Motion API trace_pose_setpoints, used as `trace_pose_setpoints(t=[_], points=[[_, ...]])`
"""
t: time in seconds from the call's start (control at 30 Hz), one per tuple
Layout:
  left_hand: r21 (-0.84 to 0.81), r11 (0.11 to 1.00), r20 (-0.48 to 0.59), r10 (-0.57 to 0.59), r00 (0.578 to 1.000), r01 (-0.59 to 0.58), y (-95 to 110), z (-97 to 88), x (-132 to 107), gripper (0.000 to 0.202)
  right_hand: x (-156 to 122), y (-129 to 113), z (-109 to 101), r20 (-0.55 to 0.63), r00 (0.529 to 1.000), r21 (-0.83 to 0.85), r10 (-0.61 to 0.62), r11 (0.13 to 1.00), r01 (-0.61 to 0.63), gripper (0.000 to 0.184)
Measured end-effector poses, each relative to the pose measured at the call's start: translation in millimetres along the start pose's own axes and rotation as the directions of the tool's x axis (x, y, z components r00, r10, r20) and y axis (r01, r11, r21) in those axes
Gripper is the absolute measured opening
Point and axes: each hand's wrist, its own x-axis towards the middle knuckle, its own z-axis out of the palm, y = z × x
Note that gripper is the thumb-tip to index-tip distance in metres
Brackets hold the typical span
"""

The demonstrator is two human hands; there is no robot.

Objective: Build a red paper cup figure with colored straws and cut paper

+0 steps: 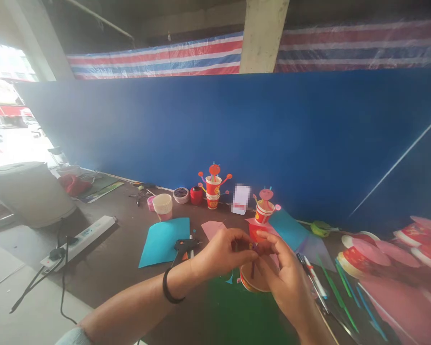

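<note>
My left hand, with a dark band round its wrist, is closed in a pinch. My right hand meets it fingertip to fingertip, also pinching. Between the fingers is a thin purple strip, partly hidden; its exact kind is too small to tell. Just below the hands a red and yellow paper cup stands on a green mat, half covered by my right hand. A black glue gun lies beside my left wrist, on a blue sheet.
Paper cup figures stand at the back, with another cup figure to their right. Stacked cups are left of centre. Pens and green strips lie at right. A power strip with cables sits at left.
</note>
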Motion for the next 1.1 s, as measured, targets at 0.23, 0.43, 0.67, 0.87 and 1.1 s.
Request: trace_pose_setpoints(t=[0.23, 0.43, 0.67, 0.87, 1.1], points=[[0.036, 0.996, -0.105, 0.08, 0.991, -0.077, 3.3, 2.3, 0.5, 0.016, -3.3, 7.7, -7.6, 0.075, 0.994, -0.052, -0.074, 0.996, 0.078, 0.013], [0.026, 0.997, -0.114, 0.078, 0.99, -0.076, -4.5, 3.9, 0.9, 0.02, -1.8, 6.6, -4.0, 0.107, 0.993, 0.043, -0.044, 0.998, 0.04, 0.015], [-0.168, 0.985, -0.044, -0.035, 0.998, 0.027, -9.7, -1.0, 4.1, 0.024, -4.9, 14.5, 0.5, 0.115, 0.993, 0.203, -0.001, 0.979, -0.022, 0.012], [-0.31, 0.951, -0.002, 0.008, 1.0, -0.008, -12.0, -2.8, 5.7, 0.02, -4.3, 17.3, 3.2, 0.105, 0.994, 0.213, 0.015, 0.976, -0.038, 0.014], [-0.353, 0.935, -0.046, 0.012, 0.999, -0.027, -14.6, 4.9, 4.0, 0.018, -3.3, 12.2, 2.5, 0.119, 0.99, 0.111, 0.072, 0.99, -0.085, 0.014]])
